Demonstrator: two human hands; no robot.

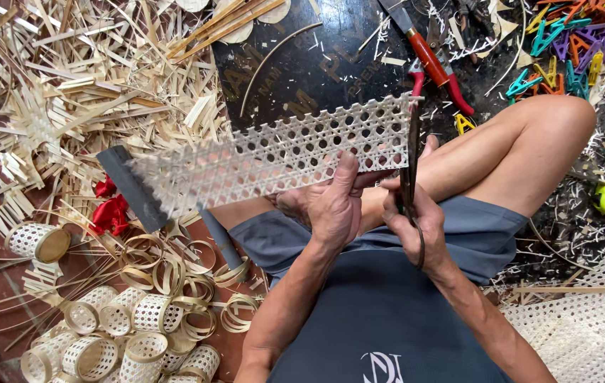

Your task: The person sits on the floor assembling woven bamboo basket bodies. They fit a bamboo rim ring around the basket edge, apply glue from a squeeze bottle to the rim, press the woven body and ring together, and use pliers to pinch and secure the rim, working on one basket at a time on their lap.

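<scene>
Scissors cutting the end of a woven strip held up over the lap

The woven strip [281,152] is long and floppy; it could bend so the cut goes crooked. Left hand [331,206] fingers pinch its bottom edge near the scissors [410,163], gripped by the right hand [416,220], and could get nicked

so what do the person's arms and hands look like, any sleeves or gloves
Both arms are bare from the elbow down, with no sleeves in view. The left hand and right hand wear no gloves, and no rings, watch or bracelets show. The forearms are lean and sinewy. Below them the person wears a dark blue-grey shirt with a small white emblem, and matching shorts.
</scene>
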